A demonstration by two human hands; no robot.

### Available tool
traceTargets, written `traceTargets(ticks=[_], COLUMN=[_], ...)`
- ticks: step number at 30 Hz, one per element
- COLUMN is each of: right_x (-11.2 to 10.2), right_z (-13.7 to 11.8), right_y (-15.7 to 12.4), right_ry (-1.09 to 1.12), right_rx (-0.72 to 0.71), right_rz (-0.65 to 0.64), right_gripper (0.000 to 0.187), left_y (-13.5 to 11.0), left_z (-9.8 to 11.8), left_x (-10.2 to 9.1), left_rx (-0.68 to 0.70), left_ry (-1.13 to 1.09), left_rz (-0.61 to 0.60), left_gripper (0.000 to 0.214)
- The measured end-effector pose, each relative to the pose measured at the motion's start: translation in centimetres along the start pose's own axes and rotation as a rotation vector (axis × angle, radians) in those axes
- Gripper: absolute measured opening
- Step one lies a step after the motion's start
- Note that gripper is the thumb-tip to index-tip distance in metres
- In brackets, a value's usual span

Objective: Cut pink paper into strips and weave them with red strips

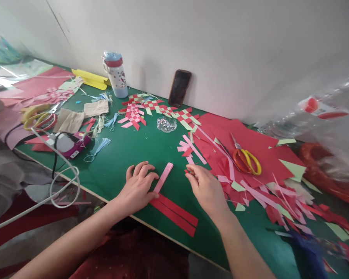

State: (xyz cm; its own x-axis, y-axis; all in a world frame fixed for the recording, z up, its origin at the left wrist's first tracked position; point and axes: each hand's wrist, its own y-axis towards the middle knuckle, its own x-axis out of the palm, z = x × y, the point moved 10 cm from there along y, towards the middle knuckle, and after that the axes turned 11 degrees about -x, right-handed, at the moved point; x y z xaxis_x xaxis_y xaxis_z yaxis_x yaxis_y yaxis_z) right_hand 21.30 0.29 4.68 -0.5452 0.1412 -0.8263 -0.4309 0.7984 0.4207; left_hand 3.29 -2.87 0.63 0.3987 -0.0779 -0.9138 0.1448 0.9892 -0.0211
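My left hand [139,182] lies on the green table with fingers spread and bent. Its thumb rests on the joined end of two red paper strips [177,215], which lie side by side with a narrow gap. A pink paper strip [164,176] sticks up and away from that end, beside the thumb. My right hand [208,190] hovers to the right of the strips, thumb and fingers pinched together. A small red bit of paper [187,171] shows at its fingertips; most of it is hidden.
Scissors [246,157] lie on red paper sheets [267,135] among pink and green scraps at right. Woven paper pieces [133,116], a clear dish of beads [166,124], a phone [179,88] and a bottle [116,75] stand behind. A white cable [75,176] crosses the left edge.
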Motion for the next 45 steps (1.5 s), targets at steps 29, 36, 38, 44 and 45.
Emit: traceTargets(ticks=[29,36,38,44,45], right_x=[-0.5,0.1,0.4,2.9,3.3], right_z=[-6.6,-5.9,-5.5,-2.6,-2.3], right_y=[0.2,-0.7,-1.0,-0.1,0.4], right_ry=[-0.056,-0.025,-0.016,-0.051,-0.064], right_rx=[-0.187,-0.048,-0.007,0.139,0.141], right_rz=[0.086,0.132,0.108,-0.070,-0.086], right_gripper=[0.018,0.017,0.016,0.050,0.052], left_y=[-0.5,-0.4,-0.4,-0.6,-0.6], left_z=[-0.3,-0.3,-0.2,-0.2,-0.3], left_x=[-0.7,-0.6,-0.6,-0.4,-0.4], left_rx=[0.043,0.050,0.060,0.077,0.072], left_ry=[-0.269,-0.245,-0.233,-0.234,-0.243], left_rz=[0.050,0.067,0.072,0.064,0.062], left_gripper=[0.024,0.019,0.016,0.016,0.017])
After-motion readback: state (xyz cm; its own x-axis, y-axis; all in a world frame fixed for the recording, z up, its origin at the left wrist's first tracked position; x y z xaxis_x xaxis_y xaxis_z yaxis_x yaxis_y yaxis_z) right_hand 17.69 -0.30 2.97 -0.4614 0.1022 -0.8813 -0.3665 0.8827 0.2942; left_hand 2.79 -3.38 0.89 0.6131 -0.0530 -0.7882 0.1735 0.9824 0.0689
